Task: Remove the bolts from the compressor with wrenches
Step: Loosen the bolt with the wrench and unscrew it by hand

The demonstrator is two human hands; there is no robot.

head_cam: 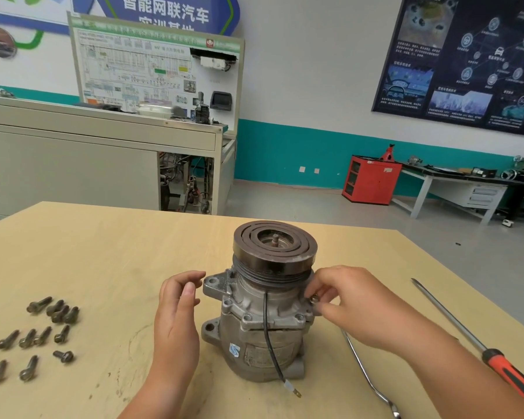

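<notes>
On the table [103,252], grey compressor [254,328] upright, dark pulley [274,252] uppermost

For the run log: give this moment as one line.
right hand: pinches bolt at right side of compressor | left hand: open, beside compressor | wrench: lying on table, untouched | loose bolts: grouped at left of table

A screwdriver [508,373] lies near the right edge of the wooden table [103,252]. Behind stand a grey cabinet [73,164], a wiring board [152,68], a red cabinet [371,179] and a workbench [454,189]. A dark poster [466,62] hangs on the wall.
</notes>
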